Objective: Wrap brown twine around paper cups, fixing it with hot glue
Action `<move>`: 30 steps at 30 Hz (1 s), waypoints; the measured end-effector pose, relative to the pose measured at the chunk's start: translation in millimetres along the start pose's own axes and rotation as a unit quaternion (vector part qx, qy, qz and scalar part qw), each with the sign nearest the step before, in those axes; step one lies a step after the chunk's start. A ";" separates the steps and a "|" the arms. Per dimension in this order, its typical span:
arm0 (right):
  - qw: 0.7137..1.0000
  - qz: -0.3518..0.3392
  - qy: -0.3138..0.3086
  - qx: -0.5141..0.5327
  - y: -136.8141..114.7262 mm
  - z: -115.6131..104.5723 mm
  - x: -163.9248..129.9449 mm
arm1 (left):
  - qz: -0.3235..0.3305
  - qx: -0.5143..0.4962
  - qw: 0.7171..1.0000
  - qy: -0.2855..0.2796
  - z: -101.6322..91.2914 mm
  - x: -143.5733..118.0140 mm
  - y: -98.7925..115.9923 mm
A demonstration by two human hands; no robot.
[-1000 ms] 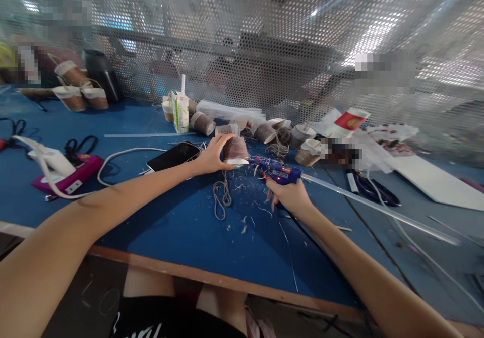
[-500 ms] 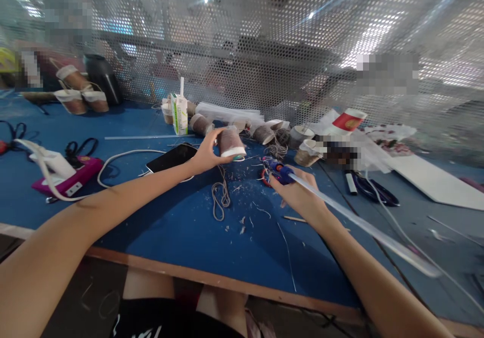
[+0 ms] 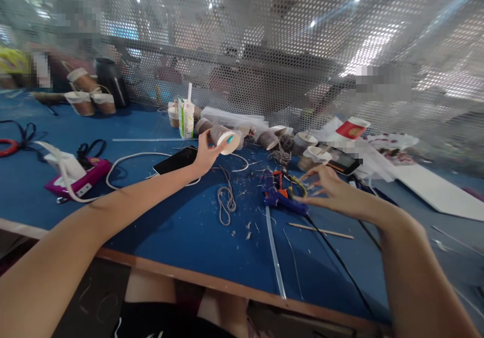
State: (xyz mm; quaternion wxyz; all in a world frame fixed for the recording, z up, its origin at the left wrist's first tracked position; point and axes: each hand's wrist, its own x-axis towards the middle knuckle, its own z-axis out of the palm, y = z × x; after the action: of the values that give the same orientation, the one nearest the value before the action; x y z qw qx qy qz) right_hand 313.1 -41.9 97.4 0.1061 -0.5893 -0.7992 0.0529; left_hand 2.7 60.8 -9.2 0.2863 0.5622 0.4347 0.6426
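Note:
My left hand (image 3: 206, 156) is closed around a brown-wrapped paper cup (image 3: 219, 133), tilted with its pale round end towards me; a turquoise thumbnail lies over that end. To the right, a blue glue gun (image 3: 270, 192) lies on the table with a long clear glue stick (image 3: 274, 252) sticking out towards the front edge. My right hand (image 3: 333, 189) is just right of the gun, empty, its fingers apart. Red and yellow loops (image 3: 300, 187) lie by the gun, too unclear to name. A loose hank of grey-brown twine (image 3: 227, 202) is below the cup.
A phone (image 3: 176, 160) and a purple power strip (image 3: 81, 177) with a white cable lie left. A drink carton (image 3: 186, 119) stands behind. More wrapped cups (image 3: 268, 139) line the back. A wooden stick (image 3: 321, 230) and the gun's black cord (image 3: 340, 265) lie front right.
The glue gun was in my right hand and now lies on the table; that hand has opened and drawn right. My left hand has turned the cup so its pale end faces me.

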 end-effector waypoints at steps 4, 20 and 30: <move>0.989 -0.025 0.131 -0.070 -46.5 0.8 5.1 | -0.031 -0.074 0.996 0.048 1.6 -2.6 7.9; 0.962 -0.122 -0.063 -0.235 -158.8 99.6 78.2 | -0.053 -0.086 0.992 0.070 1.5 -2.9 16.6; 0.975 -0.187 0.114 -0.045 -119.8 71.5 63.6 | -0.019 -0.101 0.994 0.048 3.2 -3.0 9.9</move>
State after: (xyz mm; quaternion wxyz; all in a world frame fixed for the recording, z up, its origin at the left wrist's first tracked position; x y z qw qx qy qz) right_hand 167.0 -14.4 59.8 0.1780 -0.4358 -0.8794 -0.0717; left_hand 7.6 54.5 -1.9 0.3327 0.4905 0.3912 0.7040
